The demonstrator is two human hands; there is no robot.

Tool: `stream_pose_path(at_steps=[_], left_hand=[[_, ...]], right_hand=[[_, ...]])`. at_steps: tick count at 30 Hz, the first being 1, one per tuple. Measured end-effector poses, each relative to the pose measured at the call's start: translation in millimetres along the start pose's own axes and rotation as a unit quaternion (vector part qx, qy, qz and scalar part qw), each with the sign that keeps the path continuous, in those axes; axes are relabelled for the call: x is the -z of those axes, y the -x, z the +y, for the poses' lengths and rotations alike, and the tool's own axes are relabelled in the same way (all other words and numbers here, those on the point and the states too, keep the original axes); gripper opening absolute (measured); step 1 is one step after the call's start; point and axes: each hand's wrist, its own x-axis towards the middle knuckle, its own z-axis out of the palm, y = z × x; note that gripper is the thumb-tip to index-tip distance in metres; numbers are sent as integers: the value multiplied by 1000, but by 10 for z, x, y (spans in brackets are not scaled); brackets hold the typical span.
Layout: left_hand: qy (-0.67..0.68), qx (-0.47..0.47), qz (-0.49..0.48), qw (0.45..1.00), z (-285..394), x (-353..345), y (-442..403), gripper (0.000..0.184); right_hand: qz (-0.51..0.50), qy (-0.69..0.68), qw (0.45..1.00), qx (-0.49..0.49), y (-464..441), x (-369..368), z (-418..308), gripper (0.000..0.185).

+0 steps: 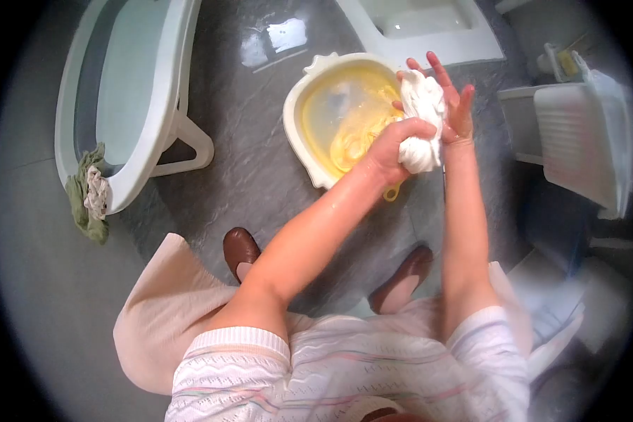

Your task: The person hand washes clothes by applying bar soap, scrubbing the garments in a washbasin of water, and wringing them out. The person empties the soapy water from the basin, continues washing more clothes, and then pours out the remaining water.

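A wet-looking white cloth [422,105], bunched into a wad, is gripped at its lower left side by my left hand [395,149], with the thumb pressed across it. My right hand [458,112] is behind and to the right of the cloth. Its fingers are spread and stretched out, and the cloth lies against the palm. Both hands are over the right side of a basin [295,126] with a cream rim and yellow inside. Cloudy water fills the basin, and something yellow and rippled shows in it. A small yellow ring [391,193] sticks out below my left wrist.
A white folding bathtub [179,91] stands at left, with green and pale cloths [88,193] draped over its edge. A white shallow tray [485,48] lies beyond the basin. At right stands a white ribbed board [577,133]. My brown shoes [242,245] are on the grey tiled floor.
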Motion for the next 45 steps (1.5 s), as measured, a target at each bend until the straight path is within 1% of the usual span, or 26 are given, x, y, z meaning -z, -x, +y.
stream_pose_path(at_steps=[1,4,5,8,9,13,16,19,20,22,23,25,26,28,30,31,32,33,34,36,38,39,40,42,44,45], left_hand=[[99,10,-43,994,-49,-82,15,40],[124,26,-54,990,-126,-220,83,37],[81,21,-23,996,-149,-287,92,35],[-132,-12,3,991,-39,-334,139,33],[-217,-30,38,975,-24,-256,105,30],[-434,-119,157,879,-87,151,18,30],[-618,-122,232,741,-62,379,40,32],[-747,-81,269,603,38,538,-24,33],[-783,-74,286,547,118,565,13,33],[-862,-90,187,462,476,389,101,43],[-892,-69,171,413,671,250,93,46],[-927,-28,167,335,1077,-145,101,56],[-935,-16,177,307,1270,-359,104,62],[-919,-81,174,345,1729,-585,241,60],[-865,-102,187,455,2136,-766,574,51],[-869,-157,165,439,2248,-928,905,44],[-799,-40,292,524,2375,-1283,1155,52],[-812,-154,208,523,2480,-1177,1573,46],[-767,-159,278,556,2570,-1283,1899,48],[-690,-173,337,617,2722,-1323,2554,41],[-640,-229,415,605,2727,-1137,3163,43],[-649,-245,479,538,2723,-965,3361,41],[-689,-215,506,472,2748,-715,3560,40],[-864,-149,475,73,2750,-190,3894,40],[-865,-153,477,-6,2687,225,3956,43],[-873,-157,461,-13,2686,295,3958,44]], right_hand=[[-25,-14,1000,-5,49,-124,32,69],[-83,7,996,21,-16,-91,-12,45],[-50,63,997,-4,-47,-294,-99,25],[49,240,964,-100,-102,-604,-237,21],[102,304,942,-94,-118,-652,-175,15],[182,447,871,-93,-146,-460,100,7],[216,520,825,-46,-104,-109,413,10],[272,537,799,16,-85,149,626,12],[279,511,812,27,-60,250,655,15],[333,349,876,-2,-71,64,654,23],[341,250,906,-24,-89,15,622,28],[253,131,950,-127,-67,198,513,31],[233,156,950,-139,-74,-14,521,31],[199,210,945,-155,-93,-451,538,33],[123,244,939,-209,-113,-440,632,27],[96,273,928,-233,-122,-459,669,26],[69,298,916,-259,-155,-444,677,25],[83,323,906,-260,-166,-503,717,23],[85,332,900,-269,-177,-550,714,23],[93,360,883,-287,-222,-591,741,23],[81,378,878,-283,-193,-589,757,24],[77,390,873,-282,-197,-584,761,24],[73,402,868,-281,-198,-588,747,24],[49,487,831,-264,-225,-604,759,25],[36,597,766,-238,-195,-349,661,27],[14,664,723,-191,-175,-176,601,29]])
